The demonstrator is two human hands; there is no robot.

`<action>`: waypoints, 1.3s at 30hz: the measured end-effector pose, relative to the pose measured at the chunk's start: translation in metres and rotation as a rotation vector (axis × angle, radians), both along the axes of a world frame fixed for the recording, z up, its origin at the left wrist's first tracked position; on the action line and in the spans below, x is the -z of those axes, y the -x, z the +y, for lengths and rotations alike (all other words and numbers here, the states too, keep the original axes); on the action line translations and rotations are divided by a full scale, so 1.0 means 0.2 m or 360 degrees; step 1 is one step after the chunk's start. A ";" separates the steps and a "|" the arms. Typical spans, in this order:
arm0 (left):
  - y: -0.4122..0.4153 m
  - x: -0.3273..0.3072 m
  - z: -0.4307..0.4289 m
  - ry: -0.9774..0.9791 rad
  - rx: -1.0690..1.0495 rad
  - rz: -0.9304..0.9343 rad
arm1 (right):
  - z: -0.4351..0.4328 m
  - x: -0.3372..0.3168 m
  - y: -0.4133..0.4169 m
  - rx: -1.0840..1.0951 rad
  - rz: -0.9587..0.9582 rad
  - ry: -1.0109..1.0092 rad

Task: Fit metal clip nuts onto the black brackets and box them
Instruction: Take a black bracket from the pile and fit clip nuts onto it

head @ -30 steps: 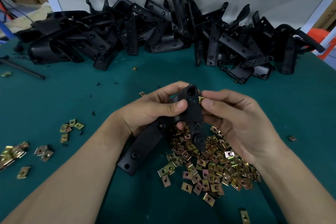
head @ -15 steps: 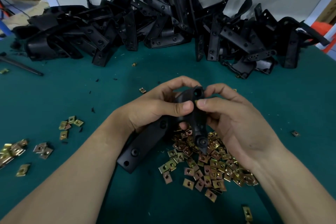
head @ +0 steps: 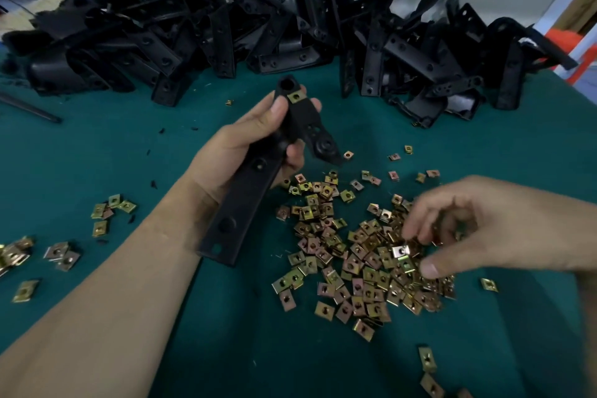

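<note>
My left hand grips a long black bracket by its middle and holds it tilted above the green table. A brass-coloured clip nut sits clipped on the bracket's upper end, just below its round hole. My right hand hovers low over the loose pile of clip nuts at the centre right. Its fingers curl down into the pile and its thumb points left. The fingers are blurred, so whether they pinch a nut is unclear.
A big heap of black brackets runs along the table's far edge against a white wall. Small clusters of clip nuts lie at the left, with more strays at the front right. A black rod lies at far left.
My right hand has let go of the bracket's top and dropped right onto the nut pile. The left hand has lifted the bracket up and away, with the nut now seated on it.
</note>
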State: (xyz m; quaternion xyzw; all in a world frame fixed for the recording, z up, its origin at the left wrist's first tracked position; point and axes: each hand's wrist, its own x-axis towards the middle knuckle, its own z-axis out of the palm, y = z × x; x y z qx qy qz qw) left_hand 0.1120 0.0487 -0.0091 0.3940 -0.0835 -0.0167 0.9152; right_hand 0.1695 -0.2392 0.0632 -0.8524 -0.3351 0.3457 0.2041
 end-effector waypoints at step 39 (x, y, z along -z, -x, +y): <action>0.02 -0.03 -0.01 -0.0140 0.0107 0.0110 | 0.19 0.09 0.06 0.0529 0.0183 -0.1093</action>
